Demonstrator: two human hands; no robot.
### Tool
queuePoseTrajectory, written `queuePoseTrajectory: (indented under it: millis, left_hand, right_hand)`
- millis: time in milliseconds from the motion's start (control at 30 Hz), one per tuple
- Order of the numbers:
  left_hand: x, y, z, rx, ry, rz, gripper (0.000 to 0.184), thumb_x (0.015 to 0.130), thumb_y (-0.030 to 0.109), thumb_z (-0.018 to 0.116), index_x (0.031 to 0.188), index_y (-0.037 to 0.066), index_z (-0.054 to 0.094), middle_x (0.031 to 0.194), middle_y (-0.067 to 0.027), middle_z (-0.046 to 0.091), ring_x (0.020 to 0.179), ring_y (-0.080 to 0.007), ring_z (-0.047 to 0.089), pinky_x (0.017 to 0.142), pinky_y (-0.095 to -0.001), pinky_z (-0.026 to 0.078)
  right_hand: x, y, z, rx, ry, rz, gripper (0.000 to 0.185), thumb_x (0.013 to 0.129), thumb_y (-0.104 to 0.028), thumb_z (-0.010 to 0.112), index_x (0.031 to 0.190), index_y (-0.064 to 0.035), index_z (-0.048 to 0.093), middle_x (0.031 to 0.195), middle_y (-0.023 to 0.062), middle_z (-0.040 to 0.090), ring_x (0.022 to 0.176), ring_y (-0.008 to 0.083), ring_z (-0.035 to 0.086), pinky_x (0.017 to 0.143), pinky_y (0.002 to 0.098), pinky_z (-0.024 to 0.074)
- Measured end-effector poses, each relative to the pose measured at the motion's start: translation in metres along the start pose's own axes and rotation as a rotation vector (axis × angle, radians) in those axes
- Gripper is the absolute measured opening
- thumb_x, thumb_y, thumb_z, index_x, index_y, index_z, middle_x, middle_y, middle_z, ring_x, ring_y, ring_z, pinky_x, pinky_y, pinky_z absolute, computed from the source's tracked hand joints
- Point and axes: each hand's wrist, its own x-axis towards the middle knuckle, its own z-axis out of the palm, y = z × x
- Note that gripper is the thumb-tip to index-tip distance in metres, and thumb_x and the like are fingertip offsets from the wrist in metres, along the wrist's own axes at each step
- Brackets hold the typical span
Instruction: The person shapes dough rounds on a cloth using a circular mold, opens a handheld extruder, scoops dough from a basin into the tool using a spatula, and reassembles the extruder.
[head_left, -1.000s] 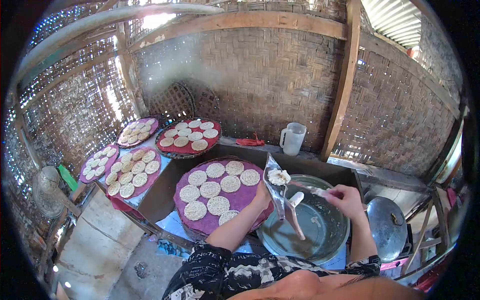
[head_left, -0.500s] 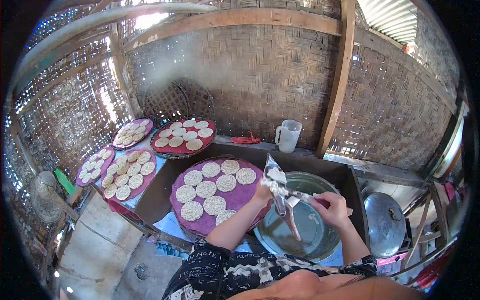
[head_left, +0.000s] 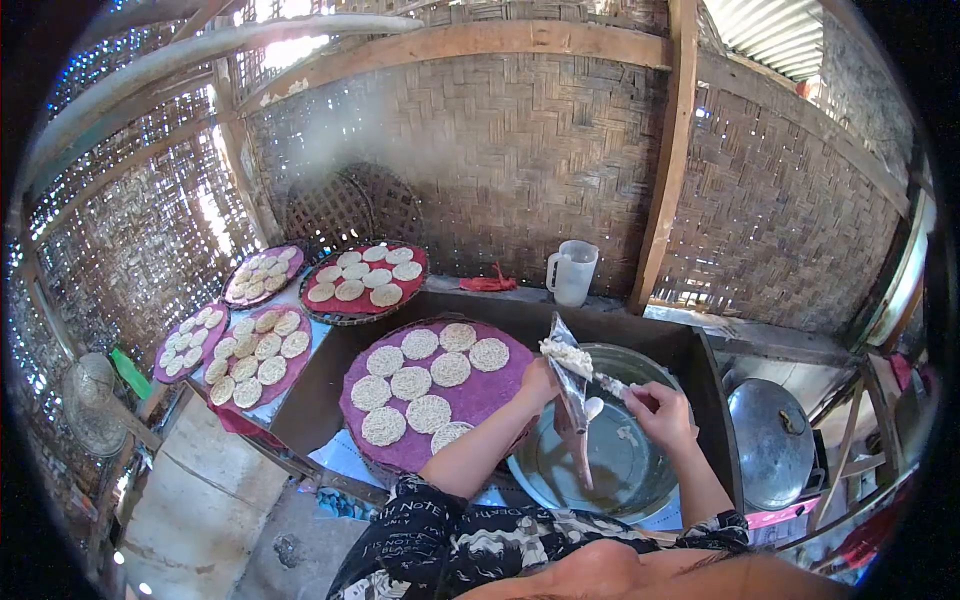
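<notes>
Silvery sheet [head_left: 572, 393] clasped in left hand [head_left: 541, 381]; right hand [head_left: 661, 413], grip pinching thin tool [head_left: 610, 384], pale paste [head_left: 566, 357] by its left end; greenish basin [head_left: 541, 465] below.

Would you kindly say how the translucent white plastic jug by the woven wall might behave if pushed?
The translucent white plastic jug is taller than wide, so a high push might tip it. Once fallen, its side handle would probably limit rolling. Being plastic, it is probably light if empty.
</notes>
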Motion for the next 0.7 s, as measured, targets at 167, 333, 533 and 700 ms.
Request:
queuePoseTrajectory:
  millis: [167, 333, 533, 700]
  left_hand:
    - [-0.018, 0.055, 0.007, 0.191, -0.106, -0.041, 0.032, 0.072, 0.024, 0.061, 0.1, 0.007, 0.061, 0.094, -0.015, 0.063, 0.088, -0.0297, 0.059, 0.074, -0.0368, 0.047]
    - [-0.014, 0.062, 0.023, 0.003, -0.244, -0.226, 0.037, 0.072, 0.024, 0.063, 0.105, 0.008, 0.059, 0.099, -0.0134, 0.062, 0.09, -0.0259, 0.059, 0.076, -0.0348, 0.046]
    - [-0.015, 0.072, 0.027, 0.222, -0.299, 0.006, 0.037, 0.073, 0.021, 0.063, 0.108, 0.009, 0.058, 0.105, -0.0074, 0.061, 0.093, -0.0206, 0.058, 0.081, -0.0326, 0.045]
    - [-0.02, 0.078, 0.017, 0.063, -0.285, -0.181, 0.04, 0.072, 0.023, 0.065, 0.108, 0.008, 0.057, 0.101, -0.0103, 0.062, 0.09, -0.0214, 0.059, 0.078, -0.0329, 0.046]
  right_hand:
    - [0.006, 0.049, -0.005, 0.392, 0.03, 0.233, 0.021, 0.072, -0.018, 0.068, 0.086, -0.0019, 0.066, 0.069, 0.007, 0.063, 0.062, 0.0101, 0.059, 0.061, 0.0227, 0.0459]
    - [0.011, 0.054, -0.004, 0.087, 0.126, 0.164, 0.023, 0.074, -0.02, 0.069, 0.086, -0.0013, 0.065, 0.071, 0.0086, 0.064, 0.062, 0.011, 0.059, 0.059, 0.0236, 0.0464]
    - [-0.006, 0.034, 0.002, 0.073, 0.071, 0.097, 0.021, 0.074, -0.014, 0.069, 0.087, 0.001, 0.065, 0.07, 0.0042, 0.062, 0.063, 0.0057, 0.055, 0.059, 0.021, 0.045]
    - [-0.013, 0.069, -0.002, 0.302, 0.008, 0.153, 0.024, 0.073, -0.019, 0.07, 0.087, -0.0008, 0.065, 0.071, 0.0069, 0.064, 0.062, 0.0092, 0.058, 0.059, 0.0238, 0.0467]
